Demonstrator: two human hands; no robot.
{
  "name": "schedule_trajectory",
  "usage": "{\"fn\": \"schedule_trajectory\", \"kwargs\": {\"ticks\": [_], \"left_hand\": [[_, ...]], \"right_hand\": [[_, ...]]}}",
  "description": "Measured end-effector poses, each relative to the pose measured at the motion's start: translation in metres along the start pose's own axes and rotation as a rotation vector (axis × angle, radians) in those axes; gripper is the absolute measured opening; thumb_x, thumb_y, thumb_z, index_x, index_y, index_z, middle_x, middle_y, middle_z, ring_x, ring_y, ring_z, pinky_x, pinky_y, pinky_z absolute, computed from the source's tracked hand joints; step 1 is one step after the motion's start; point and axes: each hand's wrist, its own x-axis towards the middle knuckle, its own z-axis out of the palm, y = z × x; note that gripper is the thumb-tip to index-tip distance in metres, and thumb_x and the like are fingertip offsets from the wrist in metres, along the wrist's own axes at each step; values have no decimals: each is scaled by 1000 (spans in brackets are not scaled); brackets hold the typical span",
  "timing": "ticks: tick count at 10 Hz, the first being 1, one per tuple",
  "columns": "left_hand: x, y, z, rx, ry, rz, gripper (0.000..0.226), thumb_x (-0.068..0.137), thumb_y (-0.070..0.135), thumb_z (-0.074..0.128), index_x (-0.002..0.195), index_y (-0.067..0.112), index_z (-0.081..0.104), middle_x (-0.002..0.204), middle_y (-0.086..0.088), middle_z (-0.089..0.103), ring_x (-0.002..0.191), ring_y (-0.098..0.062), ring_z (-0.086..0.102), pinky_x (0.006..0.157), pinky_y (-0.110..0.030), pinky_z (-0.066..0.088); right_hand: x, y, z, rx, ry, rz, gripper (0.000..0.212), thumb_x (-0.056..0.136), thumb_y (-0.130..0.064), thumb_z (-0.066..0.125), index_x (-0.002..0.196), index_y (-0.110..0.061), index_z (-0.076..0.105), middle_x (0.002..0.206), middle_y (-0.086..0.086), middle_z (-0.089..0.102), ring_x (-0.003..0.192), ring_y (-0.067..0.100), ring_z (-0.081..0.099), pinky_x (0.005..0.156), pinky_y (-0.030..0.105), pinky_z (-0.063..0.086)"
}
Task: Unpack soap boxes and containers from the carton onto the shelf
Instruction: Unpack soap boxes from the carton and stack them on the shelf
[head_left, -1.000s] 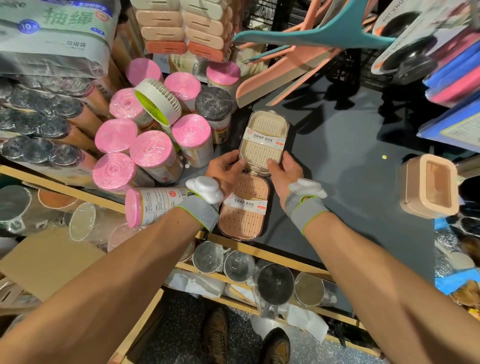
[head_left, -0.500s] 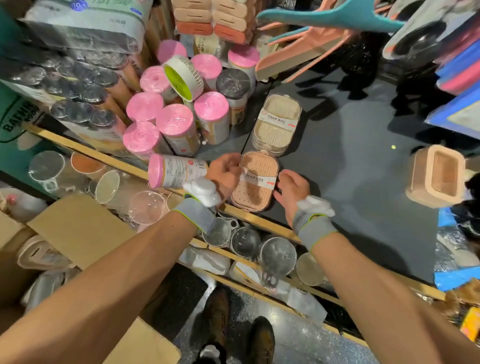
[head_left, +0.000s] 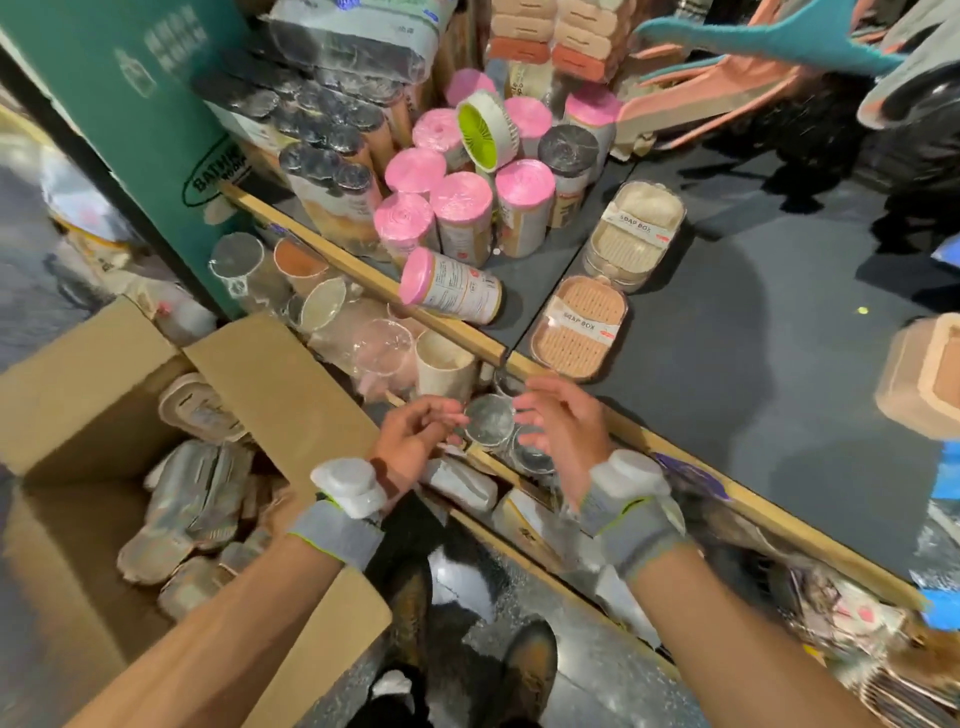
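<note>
Two soap boxes lie on the dark shelf (head_left: 753, 374): a pink one (head_left: 576, 330) near the front edge and a beige one (head_left: 631, 236) just behind it. Both hands hover in front of the shelf edge, below the pink box, holding nothing. My left hand (head_left: 415, 444) has loosely curled fingers. Fingers of my right hand (head_left: 558, 431) are spread and relaxed. The open carton (head_left: 78, 374) stands at the lower left with several wrapped soap boxes (head_left: 192, 499) inside.
Pink-lidded canisters (head_left: 457, 218) crowd the shelf's left part, one lying on its side (head_left: 452, 286). A pink open container (head_left: 924, 379) sits at the right edge. Clear cups and glasses (head_left: 379, 338) fill the lower shelf. My shoes (head_left: 524, 670) stand on the floor below.
Both hands let go of the pink soap box and drew back off the shelf toward me. The view swung left and down, bringing the carton into sight.
</note>
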Motion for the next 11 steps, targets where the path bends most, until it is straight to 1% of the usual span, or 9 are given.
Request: {"fn": "schedule_trajectory", "kwargs": {"ticks": [1, 3, 4, 6, 7, 8, 9, 10, 11], "left_hand": [[-16, -31, -40, -61, 98, -116, 27, 92, -7, 46, 89, 14, 62, 68, 13, 71, 59, 2, 61, 68, -20, 49], [-46, -85, -113, -127, 318, -248, 19, 94, -4, 46, 89, 9, 60, 80, -3, 65, 51, 3, 59, 51, -10, 47], [-60, -120, -157, -179, 398, -322, 24, 93, -7, 45, 83, 10, 59, 78, -7, 63, 46, 1, 58, 45, -12, 47], [-77, -194, -237, -192, 476, -477, 23, 93, -5, 46, 82, 11, 57, 78, -9, 60, 56, -12, 59, 44, -11, 45], [-77, -225, -258, -122, 509, -505, 25, 93, -6, 48, 79, 14, 57, 76, -8, 61, 58, -16, 59, 52, -19, 48], [-70, -251, -280, 29, 501, -507, 25, 91, -8, 49, 86, 12, 62, 89, -11, 61, 75, -21, 54, 65, -24, 46], [-63, -271, -298, 159, 485, -571, 32, 88, -8, 51, 118, -1, 60, 115, -17, 60, 103, -31, 58, 88, -31, 45], [-54, -291, -328, 387, 379, -608, 46, 85, -3, 59, 130, 3, 53, 137, -19, 49, 128, -34, 44, 106, -35, 33], [-52, -300, -351, 408, 368, -697, 64, 87, 13, 62, 144, 9, 33, 153, -12, 28, 142, -25, 24, 115, -29, 16]], "right_hand": [[-9, 23, 34, -55, -86, 13, 18, 93, -5, 48, 90, -17, 61, 79, 3, 64, 71, 14, 59, 59, 23, 50], [-17, 64, 99, -136, -182, 111, 19, 94, -4, 44, 97, -17, 58, 81, 2, 62, 71, 12, 58, 60, 21, 48], [-20, 86, 139, -207, -238, 167, 20, 96, -5, 42, 108, -12, 56, 85, 3, 61, 71, 12, 57, 59, 21, 49], [-22, 130, 221, -373, -310, 254, 25, 94, 0, 39, 111, -9, 55, 89, 4, 61, 74, 14, 57, 62, 23, 50], [-17, 149, 248, -421, -311, 301, 23, 95, -1, 40, 110, -10, 56, 85, 3, 60, 71, 14, 56, 62, 25, 48], [-9, 169, 273, -470, -315, 342, 19, 96, -1, 38, 103, -11, 53, 78, 0, 57, 63, 12, 52, 53, 22, 43], [3, 194, 294, -535, -343, 381, 17, 96, 0, 40, 102, -10, 53, 79, 2, 58, 62, 14, 51, 51, 23, 41], [10, 212, 307, -554, -352, 436, 21, 95, 2, 41, 107, -7, 55, 76, 3, 57, 62, 15, 51, 49, 21, 41], [12, 222, 315, -594, -340, 434, 25, 94, 1, 40, 114, -5, 55, 81, 7, 58, 60, 14, 51, 50, 21, 42]]}}
